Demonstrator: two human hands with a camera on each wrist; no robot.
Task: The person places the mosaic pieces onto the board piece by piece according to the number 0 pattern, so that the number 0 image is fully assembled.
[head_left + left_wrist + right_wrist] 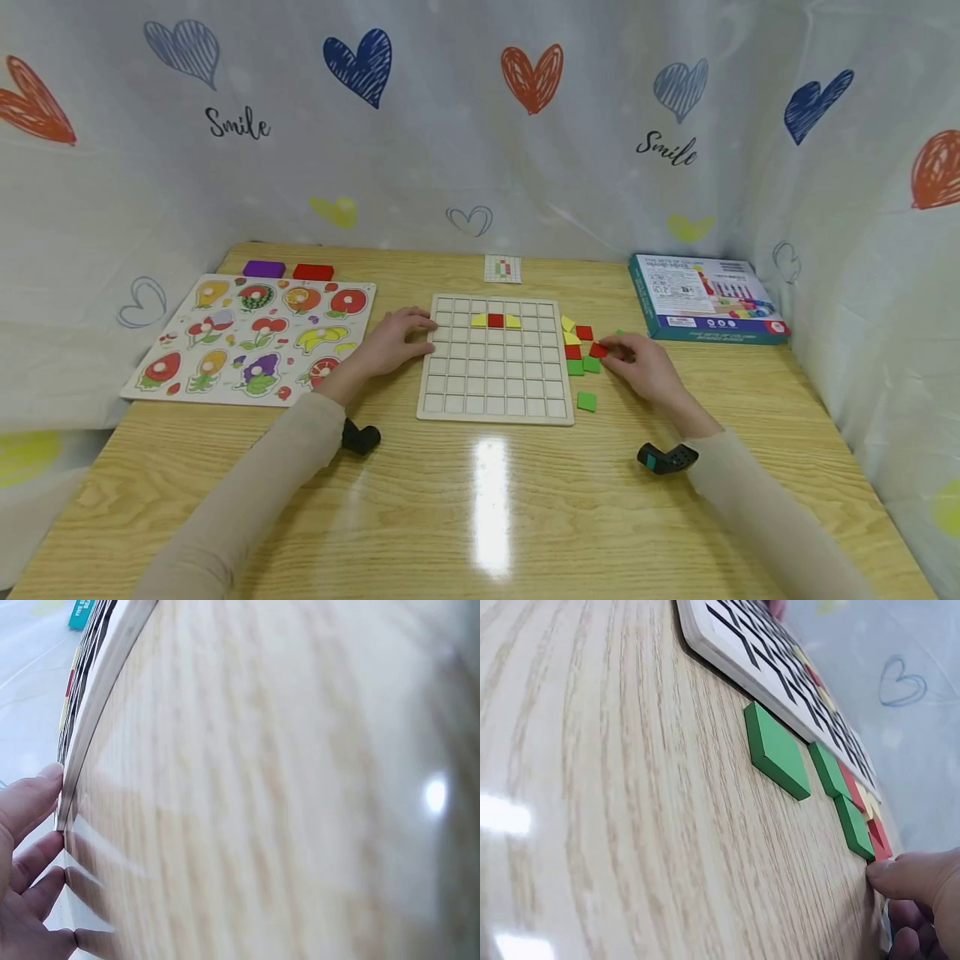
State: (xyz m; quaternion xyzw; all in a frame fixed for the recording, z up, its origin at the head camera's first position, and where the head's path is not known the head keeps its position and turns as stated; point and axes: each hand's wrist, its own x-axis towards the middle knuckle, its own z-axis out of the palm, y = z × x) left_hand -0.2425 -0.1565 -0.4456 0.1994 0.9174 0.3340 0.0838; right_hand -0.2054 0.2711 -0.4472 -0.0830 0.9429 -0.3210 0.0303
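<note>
My left hand (pixel 396 342) is spread, thumb apart from the fingers, its tips touching the side of the board (pixel 476 390) that lies between my hands. My right hand (pixel 637 362) has thumb and finger pinching a red tile (pixel 598 351) on the table, just off the board's other side. Around that tile, between my right hand and the board, lie more red, yellow (pixel 572 338) and green tiles; one green tile (pixel 587 402) sits apart, nearer me. On the grid, beyond and between my hands, a red square (pixel 496 320) has a yellow piece on either side.

Past my right hand is a box (pixel 708 298); its top line reads "FIVE SETS OF COLUMN", and the smaller print is too fine for me to read. A little grid card (pixel 502 269) lies beyond the board. Left of my left hand is a fruit puzzle (pixel 231 390), with a purple block (pixel 264 269) and a red block (pixel 313 272) behind it.

The table (pixel 420 500) is glossy, pale wood grain, with a bright reflection nearer me than either hand. A pale cloth (pixel 450 167) hangs beyond both hands and to either side, printed with red, blue and yellow hearts and "Smile" twice in black script.
</note>
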